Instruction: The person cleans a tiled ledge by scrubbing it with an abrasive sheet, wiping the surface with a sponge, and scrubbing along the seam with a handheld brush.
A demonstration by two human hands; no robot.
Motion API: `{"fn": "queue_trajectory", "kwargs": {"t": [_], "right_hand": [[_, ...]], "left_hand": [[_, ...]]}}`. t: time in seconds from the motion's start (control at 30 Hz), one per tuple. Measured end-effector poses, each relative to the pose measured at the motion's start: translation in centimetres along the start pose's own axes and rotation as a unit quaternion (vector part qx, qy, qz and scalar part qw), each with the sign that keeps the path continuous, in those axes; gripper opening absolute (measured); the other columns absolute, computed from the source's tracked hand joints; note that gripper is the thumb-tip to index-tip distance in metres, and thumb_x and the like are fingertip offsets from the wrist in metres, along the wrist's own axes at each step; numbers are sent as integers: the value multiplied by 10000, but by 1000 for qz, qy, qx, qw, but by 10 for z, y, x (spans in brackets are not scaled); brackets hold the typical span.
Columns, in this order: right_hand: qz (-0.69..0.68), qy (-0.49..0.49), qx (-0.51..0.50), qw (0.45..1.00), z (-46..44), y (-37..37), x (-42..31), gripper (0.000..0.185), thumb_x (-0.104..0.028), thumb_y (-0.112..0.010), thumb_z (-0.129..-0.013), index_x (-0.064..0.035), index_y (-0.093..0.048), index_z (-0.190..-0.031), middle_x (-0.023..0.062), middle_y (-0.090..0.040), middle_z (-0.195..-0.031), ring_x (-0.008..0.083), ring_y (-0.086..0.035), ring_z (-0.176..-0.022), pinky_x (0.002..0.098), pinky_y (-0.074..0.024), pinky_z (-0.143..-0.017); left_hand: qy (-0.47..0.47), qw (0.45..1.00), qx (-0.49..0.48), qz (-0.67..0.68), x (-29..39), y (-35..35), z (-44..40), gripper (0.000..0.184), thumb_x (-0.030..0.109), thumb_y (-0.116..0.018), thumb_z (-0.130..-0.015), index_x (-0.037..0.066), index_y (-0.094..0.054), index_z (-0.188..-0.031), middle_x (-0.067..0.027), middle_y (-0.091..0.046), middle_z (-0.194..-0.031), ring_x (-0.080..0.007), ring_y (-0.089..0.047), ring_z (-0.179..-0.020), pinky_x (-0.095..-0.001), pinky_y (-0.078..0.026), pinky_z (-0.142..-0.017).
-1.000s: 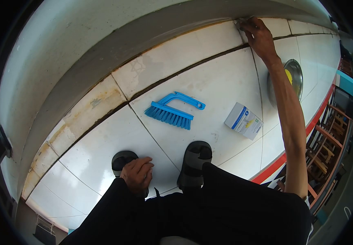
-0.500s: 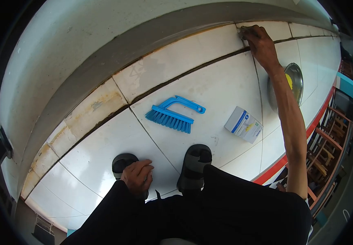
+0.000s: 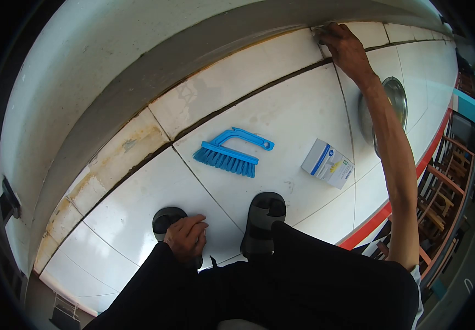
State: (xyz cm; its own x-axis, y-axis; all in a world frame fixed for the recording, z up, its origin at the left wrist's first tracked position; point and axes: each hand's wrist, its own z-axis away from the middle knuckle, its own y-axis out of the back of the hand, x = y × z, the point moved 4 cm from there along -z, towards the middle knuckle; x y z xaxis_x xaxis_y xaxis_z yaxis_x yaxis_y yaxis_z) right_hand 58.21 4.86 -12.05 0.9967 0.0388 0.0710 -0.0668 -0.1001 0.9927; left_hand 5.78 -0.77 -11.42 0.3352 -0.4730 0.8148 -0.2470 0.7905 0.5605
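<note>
My right hand (image 3: 347, 50) reaches far forward to the upper right. Its fingers are closed on a small grey-green wad (image 3: 320, 36), pressed to the white tile strip (image 3: 259, 69) at the wall's foot; the wad is mostly covered, so its exact kind is unclear. My left hand (image 3: 185, 237) rests over my knee, fingers loosely bent and a little apart, holding nothing. On the floor between my feet and the wall lies a blue scrubbing brush (image 3: 227, 158), bristles toward me. Right of it is a white and blue box (image 3: 328, 164). My right forearm partly covers a metal bowl (image 3: 395, 99).
A curved pale wall with a grey lower band (image 3: 155, 74) borders the tiles. Brown stains mark the tile strip at left, and dark gaps run between tiles. My sandals (image 3: 263, 217) stand on the floor. A red edge (image 3: 366, 224) bounds it at right, with wooden furniture (image 3: 440, 203) beyond.
My right hand with the wad has shifted slightly up and left along the tile strip. The yellow thing in the bowl is now hidden behind my forearm. My left hand stays put.
</note>
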Motion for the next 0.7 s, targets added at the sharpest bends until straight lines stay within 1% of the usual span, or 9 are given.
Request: {"fn": "queue_trajectory", "kwargs": {"t": [0.07, 0.2, 0.33, 0.43, 0.47, 0.57, 0.6, 0.63, 0.7], "right_hand": [[-7, -4, -90, 996, 9, 10, -5, 278, 77, -610, -732, -44, -691, -968, 77, -609, -998, 281, -586, -953, 371, -539, -835], [-18, 9, -172, 985, 13, 22, -5, 271, 73, -646, -744, -38, -714, -981, 77, -631, -1052, 278, -597, -999, 365, -532, -877], [-51, 23, -64, 996, -3, 14, 7, 333, 99, -663, -731, -30, -701, -1036, 106, -632, -1087, 300, -610, -989, 382, -532, -853], [-46, 10, -83, 995, 15, 14, 3, 342, 98, -665, -731, -32, -700, -1046, 116, -631, -1080, 303, -611, -992, 392, -534, -853], [-46, -9, -130, 990, 21, 14, 5, 264, 65, -672, -738, -31, -705, -982, 123, -633, -1112, 298, -600, -1028, 375, -527, -897], [-68, 21, -97, 993, 17, 19, 5, 269, 84, -663, -732, -24, -704, -975, 134, -635, -1118, 309, -604, -1041, 380, -525, -905], [-65, -36, -167, 983, 15, 18, 11, 285, 87, -667, -735, -31, -703, -992, 151, -630, -1155, 324, -607, -1065, 386, -521, -923], [-65, -40, -168, 983, 18, 16, 14, 285, 87, -667, -735, -31, -703, -992, 151, -630, -1155, 324, -607, -1065, 386, -521, -923], [-33, 11, -77, 996, 13, 15, 16, 303, 75, -655, -768, -39, -704, -1044, 124, -627, -1096, 311, -619, -1026, 379, -534, -883]], "left_hand": [[9, 1000, 5, 2, 0, 1, 1, 222, 12, -689, -686, 40, -644, -902, -115, -660, -1015, -267, -666, -813, -373, -538, -710], [25, 999, 21, 10, -1, -2, 2, 211, 5, -685, -690, 40, -645, -895, -115, -661, -1011, -265, -667, -808, -372, -540, -702], [19, 1000, 3, 0, 2, 0, -1, 204, -1, -684, -687, 40, -648, -883, -111, -663, -1010, -264, -669, -801, -371, -540, -703], [11, 1000, 9, 4, 0, 1, -1, 204, -2, -686, -678, 42, -649, -875, -107, -664, -1008, -262, -667, -791, -368, -537, -695], [16, 1000, 15, 4, -1, 0, 1, 208, -1, -687, -676, 43, -649, -875, -106, -664, -1006, -261, -666, -791, -366, -536, -696], [27, 999, 27, 3, 0, -1, 2, 212, -1, -689, -671, 43, -648, -874, -106, -664, -1004, -259, -663, -788, -362, -535, -694], [25, 999, 26, -3, 1, 0, 1, 212, -2, -689, -669, 43, -648, -872, -106, -664, -1004, -258, -662, -786, -359, -534, -691], [23, 999, 22, -3, 1, -1, 0, 212, -2, -689, -669, 43, -648, -872, -106, -664, -1004, -258, -662, -786, -359, -534, -691], [9, 1000, 17, 2, 0, -1, 1, 212, -5, -685, -664, 41, -647, -868, -106, -664, -1005, -254, -660, -780, -353, -531, -681]]}}
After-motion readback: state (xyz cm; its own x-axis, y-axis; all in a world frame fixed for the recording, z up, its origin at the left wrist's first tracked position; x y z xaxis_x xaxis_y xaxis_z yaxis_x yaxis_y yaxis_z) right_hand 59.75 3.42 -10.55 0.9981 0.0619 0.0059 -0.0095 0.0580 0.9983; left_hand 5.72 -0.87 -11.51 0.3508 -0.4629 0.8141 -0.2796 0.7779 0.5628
